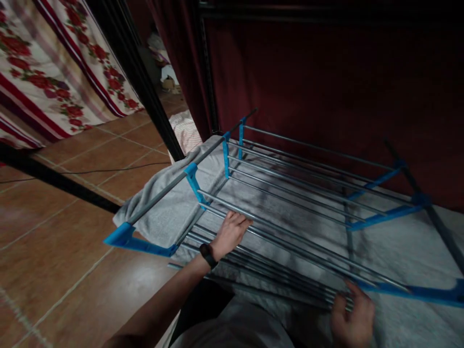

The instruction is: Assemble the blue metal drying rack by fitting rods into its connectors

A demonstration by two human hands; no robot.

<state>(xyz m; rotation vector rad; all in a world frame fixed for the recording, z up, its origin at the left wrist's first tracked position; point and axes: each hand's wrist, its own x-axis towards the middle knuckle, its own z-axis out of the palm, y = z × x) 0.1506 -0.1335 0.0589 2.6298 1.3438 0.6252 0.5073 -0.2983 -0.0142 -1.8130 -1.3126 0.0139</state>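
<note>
A rack of grey metal rods (300, 191) with blue plastic brackets (195, 183) stands on a grey blanket. My left hand (232, 232), with a dark band on its wrist, is closed over a metal rod in the front half of this rack. Below that rod lies a bundle of loose metal rods (275, 275), side by side. At their right end my right hand (353, 311) has its thumb and fingers round the rod tips; it is slightly blurred. Close to this hand a long blue bracket (420, 292) runs toward the right edge.
The grey blanket (391, 246) covers the surface under the rack. Black frame posts (145, 87) rise at the left. Behind hangs a dark red cloth (308, 87). A floral curtain (65, 72) and a tiled floor (72, 217) with a thin cable (108, 170) lie left.
</note>
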